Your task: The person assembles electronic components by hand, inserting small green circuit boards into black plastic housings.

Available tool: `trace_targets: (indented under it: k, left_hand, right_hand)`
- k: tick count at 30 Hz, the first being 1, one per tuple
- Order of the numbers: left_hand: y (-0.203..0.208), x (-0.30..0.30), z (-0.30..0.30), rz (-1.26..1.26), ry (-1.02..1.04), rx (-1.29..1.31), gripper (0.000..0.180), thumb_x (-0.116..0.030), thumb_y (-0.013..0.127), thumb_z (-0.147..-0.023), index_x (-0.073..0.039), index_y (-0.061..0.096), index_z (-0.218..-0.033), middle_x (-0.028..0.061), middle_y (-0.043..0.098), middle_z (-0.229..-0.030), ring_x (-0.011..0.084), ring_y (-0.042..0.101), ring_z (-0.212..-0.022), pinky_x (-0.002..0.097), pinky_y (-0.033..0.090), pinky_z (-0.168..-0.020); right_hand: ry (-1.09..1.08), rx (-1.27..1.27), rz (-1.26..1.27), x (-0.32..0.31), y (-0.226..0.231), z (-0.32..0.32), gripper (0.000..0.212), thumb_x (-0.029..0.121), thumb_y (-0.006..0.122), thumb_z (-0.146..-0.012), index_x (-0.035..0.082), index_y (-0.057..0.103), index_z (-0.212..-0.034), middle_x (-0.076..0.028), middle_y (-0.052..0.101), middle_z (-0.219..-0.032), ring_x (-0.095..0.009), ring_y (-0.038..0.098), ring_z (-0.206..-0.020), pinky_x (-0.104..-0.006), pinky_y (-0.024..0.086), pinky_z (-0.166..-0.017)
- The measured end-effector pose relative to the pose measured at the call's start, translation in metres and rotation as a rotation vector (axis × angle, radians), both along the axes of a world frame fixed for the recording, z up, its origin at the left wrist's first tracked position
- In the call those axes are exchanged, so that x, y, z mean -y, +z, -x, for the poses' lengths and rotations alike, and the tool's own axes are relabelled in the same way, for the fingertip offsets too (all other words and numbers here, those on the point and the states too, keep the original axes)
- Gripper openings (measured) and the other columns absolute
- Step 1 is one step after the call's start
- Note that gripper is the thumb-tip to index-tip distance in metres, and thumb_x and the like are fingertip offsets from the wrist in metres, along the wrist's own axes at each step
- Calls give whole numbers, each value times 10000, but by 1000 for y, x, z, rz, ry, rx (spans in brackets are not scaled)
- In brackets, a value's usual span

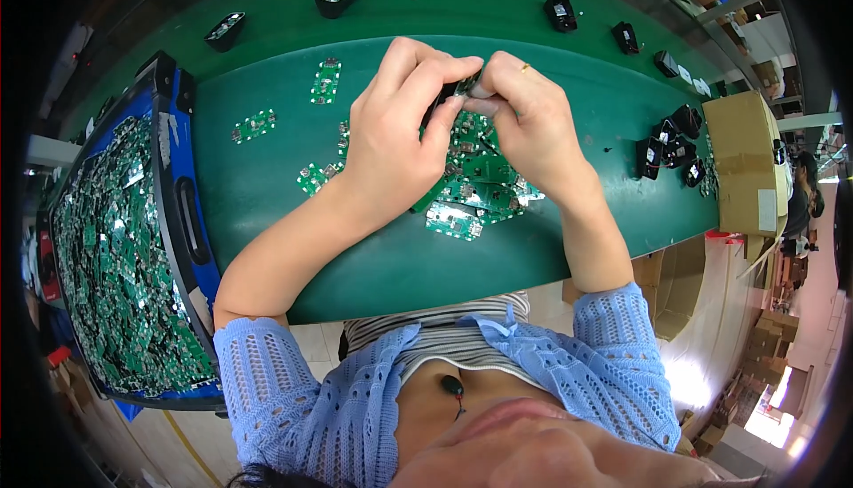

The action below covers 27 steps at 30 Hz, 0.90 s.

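Head view: all clock positions taken from the hands.
Piece in hand: small dark piece (465, 86), outline mostly covered by fingers, held up above the dark-green flat tabletop (253, 253).
Left hand: left hand (391, 124) pinches the piece between thumb and index finger.
Right hand: right hand (530, 115) curled, fingertips closed on the piece's right end; exact contact hidden.
In-hand status: looks mid-handling, neither hand has let go; can't tell how complete the piece is.
Board pile: loose heap of green rectangular circuit boards (480, 193) at 6 o'clock, partly behind the left hand; reads as not done.
Single boards: one green upright-lying board (326, 81) at 9, one green slanted board (255, 126) between 8 and 9, well apart.
Stock: blue bin with black rim (185, 213) at 8, heaped with boards; plenty left, if that's supply.
Black housings: cluster of small black plastic housings (655, 155) at 3, near the brown cardboard box (745, 168); done or waiting, can't tell.
Far strip: more black housings (561, 13) between 1 and 3; two black tapered containers with pale contents (338, 4) around 10.
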<state>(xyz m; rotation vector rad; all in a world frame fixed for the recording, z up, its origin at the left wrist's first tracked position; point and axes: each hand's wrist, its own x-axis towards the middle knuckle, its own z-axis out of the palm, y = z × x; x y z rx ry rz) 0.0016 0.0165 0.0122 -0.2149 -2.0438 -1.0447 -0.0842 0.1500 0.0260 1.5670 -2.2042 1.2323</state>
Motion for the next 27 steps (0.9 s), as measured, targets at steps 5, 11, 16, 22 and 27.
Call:
trace_targets:
  k: [5, 11, 16, 22, 27]
  left_hand:
    - [-3, -7, -1, -60, -19, 33, 269, 57, 592, -734, -37, 600, -985, 105, 525, -884, 235, 579, -732, 316, 483, -613]
    - [0, -3, 0, -188, -64, 65, 282, 67, 595, -728, -40, 603, -989, 102, 531, -886, 216, 579, -734, 299, 484, -615]
    - [0, -9, -4, -95, -46, 74, 294, 62, 604, -727, -44, 602, -1002, 97, 530, -880, 207, 569, -736, 286, 476, -628]
    - [-19, -1, 9, -477, -155, 94, 304, 17, 583, -805, -38, 545, -1102, 68, 475, -1036, 142, 519, -934, 249, 459, -779]
    - [-10, -5, 11, -727, -187, 75, 311, -77, 558, -873, 3, 492, -1166, 67, 500, -1072, 111, 514, -941, 260, 450, -809]
  right_hand:
    - [-41, -184, -39, -3, -3, -1, 186, -89, 588, -674, 17, 490, -791, -96, 531, -720, -248, 566, -688, -345, 465, -567]
    - [-14, 767, 3, -7, 11, 2, 186, -32, 594, -796, 25, 424, -843, -53, 563, -701, -79, 550, -563, -209, 427, -431]
    - [-17, 806, -101, -7, 16, 8, 223, -29, 616, -773, 22, 412, -849, -41, 526, -672, -82, 544, -554, -203, 425, -425]
    - [-125, 379, 16, 0, -8, 7, 288, 50, 682, -756, -10, 446, -909, -64, 539, -688, -97, 535, -527, -230, 430, -428]
    - [-111, 734, 144, 2, -3, -8, 422, 102, 673, -787, -14, 402, -1089, -73, 558, -703, -102, 528, -512, -217, 439, -472]
